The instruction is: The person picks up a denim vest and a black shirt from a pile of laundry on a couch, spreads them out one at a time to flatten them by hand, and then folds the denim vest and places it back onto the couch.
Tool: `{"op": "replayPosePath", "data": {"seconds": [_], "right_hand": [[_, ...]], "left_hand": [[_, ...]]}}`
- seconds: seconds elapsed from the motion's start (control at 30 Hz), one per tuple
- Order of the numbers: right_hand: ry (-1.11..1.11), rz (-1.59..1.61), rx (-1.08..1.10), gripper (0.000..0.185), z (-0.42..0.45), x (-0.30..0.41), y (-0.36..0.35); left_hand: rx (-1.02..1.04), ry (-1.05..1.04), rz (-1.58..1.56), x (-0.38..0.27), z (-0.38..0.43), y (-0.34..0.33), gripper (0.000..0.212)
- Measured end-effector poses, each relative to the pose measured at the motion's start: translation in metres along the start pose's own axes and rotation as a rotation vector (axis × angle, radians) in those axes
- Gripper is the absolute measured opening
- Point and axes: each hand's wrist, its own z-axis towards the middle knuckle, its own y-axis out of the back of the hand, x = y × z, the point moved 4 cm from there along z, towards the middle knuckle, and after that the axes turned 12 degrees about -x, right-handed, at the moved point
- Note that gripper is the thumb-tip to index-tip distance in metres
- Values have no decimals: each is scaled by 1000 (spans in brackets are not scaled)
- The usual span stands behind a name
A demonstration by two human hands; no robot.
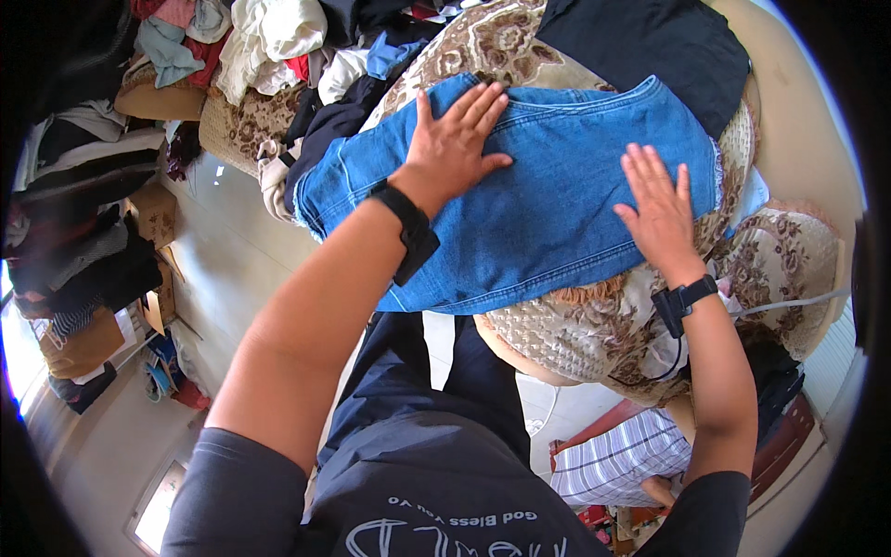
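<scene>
A blue denim garment [557, 188] with frayed ends lies spread across a sofa covered in floral, quilted fabric [480, 35]. My left hand [452, 143] rests palm down on its upper left part, near a stitched seam, thumb held out to the side. Toward the garment's right end, my right hand [658, 205] is also palm down on the denim, fingers spread. Neither hand grips the cloth. Part of the denim is hidden under my hands and left forearm. A black garment [647, 52] lies just beyond it, partly under its upper edge.
Piles of mixed clothes [278, 35] fill the far left. More dark clothing [90, 230] is heaped at the left, beside cardboard boxes [153, 216]. A grey cable [786, 301] runs at the right. Plaid cloth [619, 459] and part of a person show at lower right.
</scene>
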Motion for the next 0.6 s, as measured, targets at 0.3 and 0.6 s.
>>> {"op": "replayPosePath", "data": {"seconds": [0.3,0.6], "right_hand": [[267,217,23,67,41,48,17],[-92,-110,-228,57,18,-60,23]], "left_hand": [[103,-90,-347,-46,-29,21,70],[114,287,-121,59,-112,34,69]]}}
